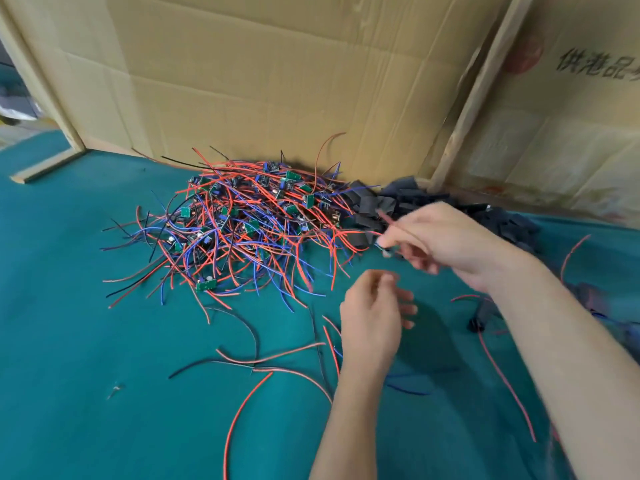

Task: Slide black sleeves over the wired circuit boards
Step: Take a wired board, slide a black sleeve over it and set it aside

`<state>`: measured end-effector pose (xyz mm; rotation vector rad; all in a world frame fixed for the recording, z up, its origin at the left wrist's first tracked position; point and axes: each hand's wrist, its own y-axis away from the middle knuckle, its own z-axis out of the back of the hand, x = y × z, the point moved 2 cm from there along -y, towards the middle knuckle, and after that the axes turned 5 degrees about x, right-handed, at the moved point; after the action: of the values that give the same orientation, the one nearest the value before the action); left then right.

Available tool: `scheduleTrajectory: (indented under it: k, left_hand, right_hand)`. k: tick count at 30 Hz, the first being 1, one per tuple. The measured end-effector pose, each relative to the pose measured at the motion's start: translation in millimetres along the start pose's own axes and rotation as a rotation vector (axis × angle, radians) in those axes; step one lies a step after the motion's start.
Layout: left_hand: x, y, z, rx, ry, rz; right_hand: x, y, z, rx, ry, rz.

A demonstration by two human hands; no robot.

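A tangled heap of small green circuit boards (249,216) with red, blue and black wires lies on the teal cloth, centre back. To its right a pile of flat black sleeves (394,202) spreads along the cardboard wall. My right hand (446,237) hovers over the sleeve pile's near edge and pinches a small wired board (382,245) at its fingertips, blurred by motion. My left hand (372,317) floats just below it with loosely curled fingers and nothing visible in them.
Cardboard walls (277,81) close off the back and right. Loose red and black wires (263,362) lie on the teal cloth (86,341) in front. Sleeved boards with wires (588,299) lie at the far right beyond my right forearm.
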<state>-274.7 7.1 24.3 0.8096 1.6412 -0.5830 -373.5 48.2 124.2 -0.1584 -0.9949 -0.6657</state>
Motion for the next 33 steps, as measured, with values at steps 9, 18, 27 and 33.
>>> scheduleTrajectory:
  k: [9, 18, 27, 33]
  left_hand:
    - [-2.8, -1.1, 5.8, -0.060, 0.104, -0.022]
    - [-3.4, 1.4, 5.6, -0.074, -0.029, -0.024]
    - [-1.1, 1.2, 6.7, -0.073, -0.173, -0.106]
    - [0.8, 0.5, 8.0, -0.068, -0.243, -0.121]
  right_hand:
    - [-37.1, 27.7, 1.7, 0.068, 0.296, 0.020]
    - [-78.6, -54.2, -7.1, -0.542, 0.383, -0.415]
    - [-80.7, -62.8, -11.5, -0.578, 0.084, -0.487]
    - [-82.2, -23.9, -6.5, -0.539, -0.300, -0.213]
